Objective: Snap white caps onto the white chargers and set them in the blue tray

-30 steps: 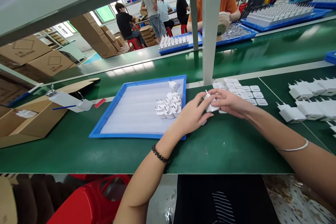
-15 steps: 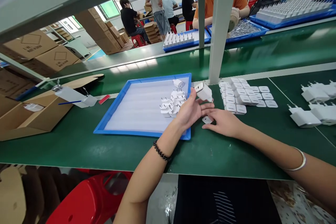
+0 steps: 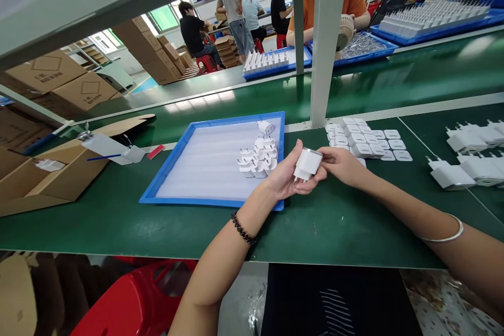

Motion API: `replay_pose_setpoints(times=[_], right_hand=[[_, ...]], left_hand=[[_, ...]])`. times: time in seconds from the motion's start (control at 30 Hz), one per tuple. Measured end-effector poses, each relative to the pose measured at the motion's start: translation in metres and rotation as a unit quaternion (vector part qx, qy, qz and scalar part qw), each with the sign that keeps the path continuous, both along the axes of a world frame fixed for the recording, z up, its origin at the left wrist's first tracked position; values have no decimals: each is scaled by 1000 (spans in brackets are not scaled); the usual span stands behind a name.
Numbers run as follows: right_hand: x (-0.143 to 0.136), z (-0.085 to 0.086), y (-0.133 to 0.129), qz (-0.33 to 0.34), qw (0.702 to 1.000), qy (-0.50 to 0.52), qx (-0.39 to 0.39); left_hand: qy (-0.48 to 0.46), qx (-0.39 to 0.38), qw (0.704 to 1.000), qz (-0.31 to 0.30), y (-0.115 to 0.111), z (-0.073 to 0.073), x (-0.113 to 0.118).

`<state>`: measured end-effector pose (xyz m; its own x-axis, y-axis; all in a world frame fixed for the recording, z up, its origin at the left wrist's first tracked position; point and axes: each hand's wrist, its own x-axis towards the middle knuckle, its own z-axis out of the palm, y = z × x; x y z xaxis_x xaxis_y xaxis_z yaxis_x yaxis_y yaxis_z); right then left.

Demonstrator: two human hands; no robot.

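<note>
My left hand (image 3: 289,173) is closed round a white two-pin charger plug (image 3: 307,164), its pins pointing down and its grey-edged end up. The fingers of my right hand (image 3: 342,164) are pinched together at the charger's upper right corner, touching it. Left of my hands lies a blue-rimmed tray (image 3: 212,202) with a white liner. Several white charger pieces (image 3: 258,160) stand in a cluster at its right side, and a single charger (image 3: 265,127) lies behind them. Beyond my right hand sit rows of small white square caps (image 3: 356,136), partly stacked.
More white chargers (image 3: 452,173) stand at the right on the green bench (image 3: 189,231). A cardboard box (image 3: 74,178), a white bottle (image 3: 106,146) and a red piece (image 3: 156,151) are at the left. A metal post (image 3: 321,63) rises behind my hands. A co-worker in orange (image 3: 352,0) sits opposite.
My left hand has turned the charger so its pins point down. My right hand has risen from near the bench to the charger's corner. The small white cap beside it is no longer visible there.
</note>
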<state>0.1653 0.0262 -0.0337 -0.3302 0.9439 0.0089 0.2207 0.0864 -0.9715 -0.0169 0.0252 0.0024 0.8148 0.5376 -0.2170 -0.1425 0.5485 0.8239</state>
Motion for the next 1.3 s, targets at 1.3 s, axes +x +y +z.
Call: replay_pose_setpoints(times=[1.3], right_hand=[[4,53,-35,-101,977,167,88]], left_hand=[[56,363,913,179,-11,3,0]])
